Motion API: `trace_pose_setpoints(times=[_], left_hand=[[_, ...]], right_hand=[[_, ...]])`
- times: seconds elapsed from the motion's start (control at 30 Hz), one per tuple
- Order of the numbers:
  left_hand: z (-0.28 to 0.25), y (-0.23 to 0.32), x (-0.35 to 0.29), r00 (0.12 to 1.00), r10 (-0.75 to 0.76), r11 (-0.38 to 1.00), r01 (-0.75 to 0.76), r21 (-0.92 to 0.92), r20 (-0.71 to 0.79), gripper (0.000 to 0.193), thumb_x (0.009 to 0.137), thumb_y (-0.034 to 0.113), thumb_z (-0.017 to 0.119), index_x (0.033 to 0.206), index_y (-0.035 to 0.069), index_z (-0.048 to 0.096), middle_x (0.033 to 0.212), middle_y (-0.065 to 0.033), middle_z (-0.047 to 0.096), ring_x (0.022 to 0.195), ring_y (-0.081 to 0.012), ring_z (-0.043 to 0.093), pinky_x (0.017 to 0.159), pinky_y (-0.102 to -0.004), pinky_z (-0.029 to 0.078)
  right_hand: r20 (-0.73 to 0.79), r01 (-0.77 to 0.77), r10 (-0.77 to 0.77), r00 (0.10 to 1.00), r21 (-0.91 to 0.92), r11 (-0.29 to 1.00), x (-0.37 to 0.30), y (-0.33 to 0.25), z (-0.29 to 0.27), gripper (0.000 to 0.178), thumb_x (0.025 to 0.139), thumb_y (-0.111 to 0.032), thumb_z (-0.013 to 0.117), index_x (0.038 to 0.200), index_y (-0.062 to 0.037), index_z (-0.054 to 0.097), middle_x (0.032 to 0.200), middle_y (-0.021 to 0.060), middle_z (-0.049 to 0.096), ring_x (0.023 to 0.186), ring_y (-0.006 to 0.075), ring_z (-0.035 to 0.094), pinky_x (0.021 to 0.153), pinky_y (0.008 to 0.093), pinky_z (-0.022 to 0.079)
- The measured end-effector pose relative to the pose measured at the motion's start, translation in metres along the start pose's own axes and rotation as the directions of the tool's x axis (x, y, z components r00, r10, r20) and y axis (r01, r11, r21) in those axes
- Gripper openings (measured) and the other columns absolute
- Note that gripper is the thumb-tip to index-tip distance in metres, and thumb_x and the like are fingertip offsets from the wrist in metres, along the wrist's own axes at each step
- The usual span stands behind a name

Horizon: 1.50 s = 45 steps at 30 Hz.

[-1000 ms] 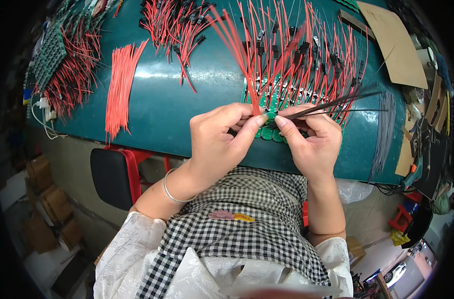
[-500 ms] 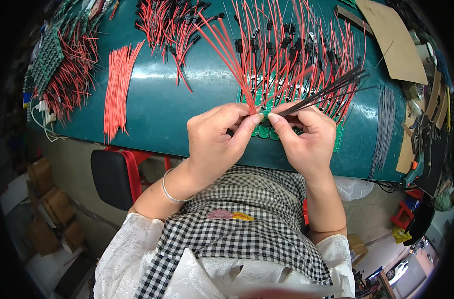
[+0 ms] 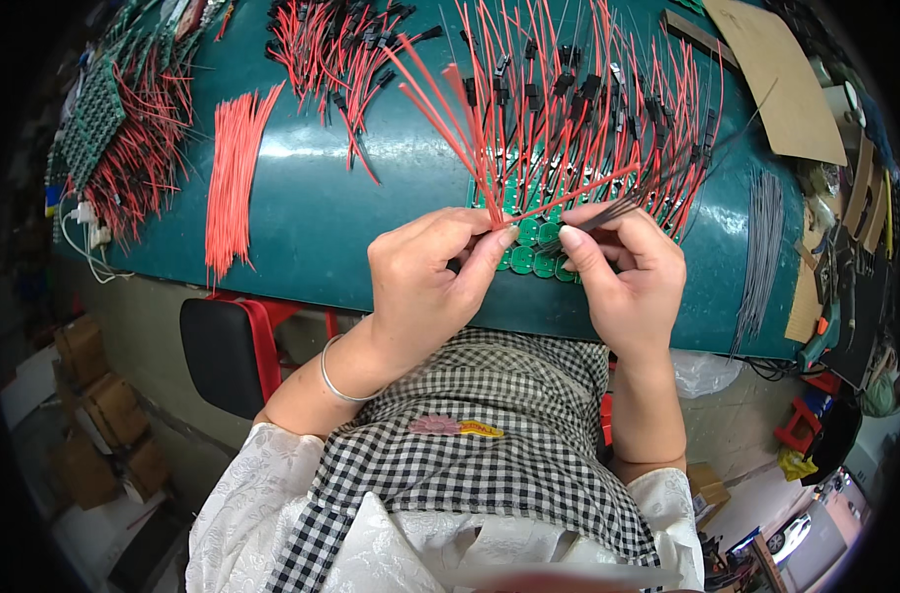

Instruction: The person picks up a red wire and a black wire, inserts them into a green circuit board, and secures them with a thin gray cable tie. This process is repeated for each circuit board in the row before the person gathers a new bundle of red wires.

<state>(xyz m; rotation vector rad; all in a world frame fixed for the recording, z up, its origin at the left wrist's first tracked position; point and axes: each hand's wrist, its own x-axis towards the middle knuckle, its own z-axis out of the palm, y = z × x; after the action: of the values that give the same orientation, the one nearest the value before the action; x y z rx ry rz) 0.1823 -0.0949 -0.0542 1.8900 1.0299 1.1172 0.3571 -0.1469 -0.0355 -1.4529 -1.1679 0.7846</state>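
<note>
Between the thumb and fingers of my left hand [image 3: 425,277] is a small fan of red wires [image 3: 448,130], their loose ends pointing up and away. One red wire [image 3: 588,191] slants off to the right from that pinch. My right hand [image 3: 636,277] grips a bunch of thin black wires [image 3: 618,206] that spread to the upper right. Both hands hover over a panel of round green circuit boards [image 3: 522,259], partly hidden by them. Behind it stand many red and black leads with black connectors [image 3: 590,87], several of them soldered to the panel.
On the green table [image 3: 322,237], a bundle of red wires [image 3: 235,183] lies left and a bundle of dark wires [image 3: 763,252] right. Connector leads [image 3: 336,49] and wired boards [image 3: 94,128] are heaped at far left. Cardboard [image 3: 781,79] lies at far right; a black chair [image 3: 228,346] stands below.
My right hand has moved right, away from the left, with the black wires. A red wire now slants right from my left hand, which has hardly moved.
</note>
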Motion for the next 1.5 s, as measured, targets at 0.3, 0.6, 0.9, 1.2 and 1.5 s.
trace_pose_setpoints(times=[0.3,0.6,0.9,1.2,1.5], left_hand=[[-0.003,-0.001,-0.002,0.997,0.003,0.998,-0.008,0.061,0.079,0.011,0.082,-0.004,0.074,0.092,-0.006,0.071,0.083,-0.0107,0.073,0.068,-0.0114,0.069,0.061,-0.0225,0.055],[0.0,-0.001,0.001,0.993,0.102,0.987,-0.109,0.117,0.061,0.015,0.083,-0.004,0.073,0.098,-0.006,0.072,0.082,-0.0108,0.073,0.068,-0.0115,0.068,0.06,-0.0221,0.055],[0.001,0.012,-0.004,0.984,-0.175,0.961,0.18,-0.209,0.045,0.011,0.084,-0.003,0.072,0.094,-0.004,0.07,0.084,-0.0114,0.073,0.067,-0.0134,0.07,0.058,-0.0239,0.056],[0.01,0.009,-0.001,0.98,-0.165,0.959,0.185,-0.216,0.111,0.008,0.09,-0.001,0.068,0.097,-0.005,0.069,0.081,-0.0062,0.07,0.064,-0.0071,0.065,0.054,-0.0194,0.053],[0.015,0.008,0.0,0.992,-0.095,0.988,0.103,-0.116,0.077,0.008,0.081,-0.006,0.073,0.087,-0.006,0.067,0.085,-0.0127,0.073,0.068,-0.0159,0.072,0.055,-0.0248,0.058]], right_hand=[[-0.03,-0.088,0.092,0.995,0.116,0.989,-0.006,0.008,-0.008,0.008,0.083,0.003,0.073,0.091,0.0054,0.071,0.089,0.0094,0.07,0.074,0.0129,0.069,0.065,0.0242,0.057],[-0.017,0.036,-0.036,0.999,-0.015,0.999,-0.005,0.008,-0.002,0.007,0.081,0.003,0.073,0.088,0.0058,0.071,0.085,0.0109,0.071,0.071,0.0135,0.069,0.062,0.0238,0.057],[-0.067,0.051,-0.053,0.996,-0.035,0.998,-0.005,0.011,-0.001,0.005,0.081,0.004,0.072,0.085,0.0055,0.07,0.085,0.0106,0.071,0.069,0.0129,0.068,0.059,0.0239,0.056],[0.075,0.197,-0.185,0.98,-0.216,0.956,0.002,0.002,0.001,0.017,0.079,0.004,0.071,0.096,0.0025,0.07,0.083,0.0101,0.068,0.057,0.0112,0.06,0.048,0.0249,0.047],[-0.041,0.003,-0.004,0.999,-0.026,1.0,-0.008,0.003,-0.013,0.007,0.08,0.004,0.074,0.083,0.0061,0.068,0.086,0.0112,0.07,0.07,0.0132,0.068,0.059,0.0231,0.055]])
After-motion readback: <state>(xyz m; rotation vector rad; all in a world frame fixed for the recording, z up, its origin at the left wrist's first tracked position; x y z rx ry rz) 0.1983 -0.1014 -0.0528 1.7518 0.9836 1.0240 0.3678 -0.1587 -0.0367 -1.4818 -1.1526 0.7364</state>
